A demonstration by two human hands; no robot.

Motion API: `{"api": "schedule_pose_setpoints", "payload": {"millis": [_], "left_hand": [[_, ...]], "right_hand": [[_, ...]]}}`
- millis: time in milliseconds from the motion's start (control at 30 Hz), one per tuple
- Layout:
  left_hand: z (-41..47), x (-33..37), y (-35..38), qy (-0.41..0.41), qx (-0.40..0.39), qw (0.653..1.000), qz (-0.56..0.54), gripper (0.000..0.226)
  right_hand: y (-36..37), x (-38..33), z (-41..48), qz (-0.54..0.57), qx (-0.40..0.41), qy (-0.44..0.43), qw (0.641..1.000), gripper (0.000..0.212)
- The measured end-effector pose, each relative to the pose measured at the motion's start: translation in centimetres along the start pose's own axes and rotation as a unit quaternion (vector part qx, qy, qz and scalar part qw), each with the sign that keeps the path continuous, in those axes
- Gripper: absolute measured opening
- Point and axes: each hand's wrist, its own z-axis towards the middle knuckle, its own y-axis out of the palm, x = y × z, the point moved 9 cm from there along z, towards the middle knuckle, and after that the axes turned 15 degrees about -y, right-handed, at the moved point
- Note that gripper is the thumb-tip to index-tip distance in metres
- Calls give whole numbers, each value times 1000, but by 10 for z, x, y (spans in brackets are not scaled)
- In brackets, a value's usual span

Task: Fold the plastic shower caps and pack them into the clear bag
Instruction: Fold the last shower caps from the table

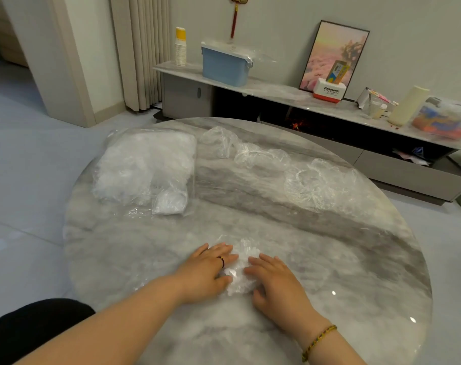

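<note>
Crinkled white plastic between my hands: shower cap bunched small on marble counter, near my edge. My left hand lies flat on cap's left side, fingers straight, gripping nothing. My right hand lies flat on cap's right side, fingers likewise straight. Clear bag sits far left, stuffed with caps. Loose caps lie in row far right, well apart from hands.

Surface: glossy grey-veined marble, smooth. Shower caps: thin clear crinkled plastic. Bag: clear plastic film.
</note>
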Motion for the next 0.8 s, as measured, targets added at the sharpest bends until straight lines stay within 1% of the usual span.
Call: {"api": "schedule_pose_setpoints", "payload": {"millis": [67,133,200,233,267,300,367,400,433,467,500,533,600,667,733,800], "left_hand": [[-8,-8,-11,-12,4,999,-41,48],[-16,-20,-26,-35,12,995,-91,43],[-28,-40,-48,-63,39,989,-125,38],[-35,-51,-61,-77,64,987,-125,35],[-42,-63,-75,-94,97,984,-116,33],[-50,-77,-92,-112,140,978,-106,32],[-65,-103,-124,-148,229,957,-101,29],[-72,-113,-138,-164,279,941,-104,27],[-81,-127,-151,-182,333,919,-102,26],[-88,-142,-162,-208,383,895,-97,26],[-94,-155,-167,-241,416,872,-94,26],[-98,-168,-170,-275,428,856,-93,29],[-97,-191,-168,-328,409,846,-99,38],[-88,-208,-159,-357,364,856,-91,44],[-79,-221,-150,-376,309,871,-64,49],[-70,-232,-142,-385,266,881,-63,55]], "right_hand": [[-9,-6,6,-25,60,-15,998,38],[-16,-8,10,-34,95,-13,995,31],[-24,-8,12,-30,138,-2,990,25],[-28,-9,12,-9,170,-3,985,23],[-33,-9,12,39,200,3,979,21],[-38,-10,14,115,226,25,967,20],[-42,-12,23,280,246,85,924,12],[-41,-14,27,353,243,111,897,17],[-39,-15,33,402,244,138,872,26],[-36,-16,39,444,250,162,845,29],[-33,-18,47,477,253,179,822,27],[-31,-23,57,511,253,193,799,25],[-20,-38,80,563,238,206,764,26],[-10,-56,104,593,218,209,746,27],[0,-75,128,607,189,201,745,26],[13,-91,155,596,152,194,765,21]]}}
